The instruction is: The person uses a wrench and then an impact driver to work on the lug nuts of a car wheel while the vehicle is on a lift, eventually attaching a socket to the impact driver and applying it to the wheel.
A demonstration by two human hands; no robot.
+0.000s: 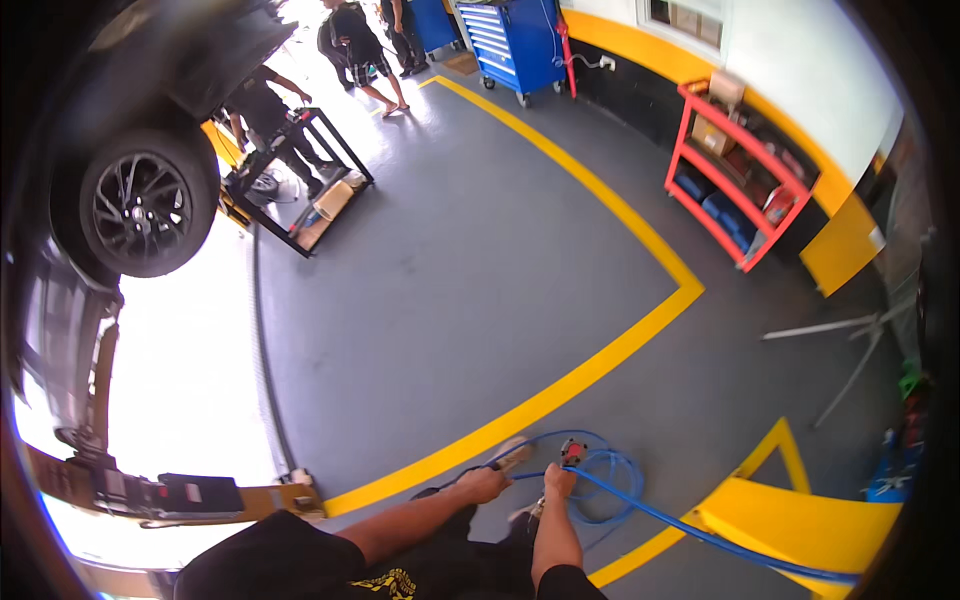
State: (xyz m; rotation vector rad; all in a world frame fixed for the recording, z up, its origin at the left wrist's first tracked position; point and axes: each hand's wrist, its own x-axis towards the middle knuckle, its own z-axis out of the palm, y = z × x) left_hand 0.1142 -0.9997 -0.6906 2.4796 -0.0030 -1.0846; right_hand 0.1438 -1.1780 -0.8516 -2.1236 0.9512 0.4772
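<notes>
A blue air hose point(650, 510) runs from the lower right to my hands, and part of it lies in loops on the grey floor. My left hand point(485, 485) is closed around a stretch of the hose. Beside it, my right hand point(560, 482) is also closed on the hose, with its fingers partly hidden. Just beyond the right hand is a small red and black object point(573, 452); I cannot tell whether it is held or lies on the floor. My shoe point(514, 455) is near the loops.
A raised car with a black wheel point(138, 205) stands at the left, above a lift arm point(200, 497). Ahead are a black cart point(305, 240), a person in dark clothes point(265, 105) and a blue tool cabinet point(510, 45). A red cart point(740, 195) and yellow ramp-like piece point(800, 520) are right.
</notes>
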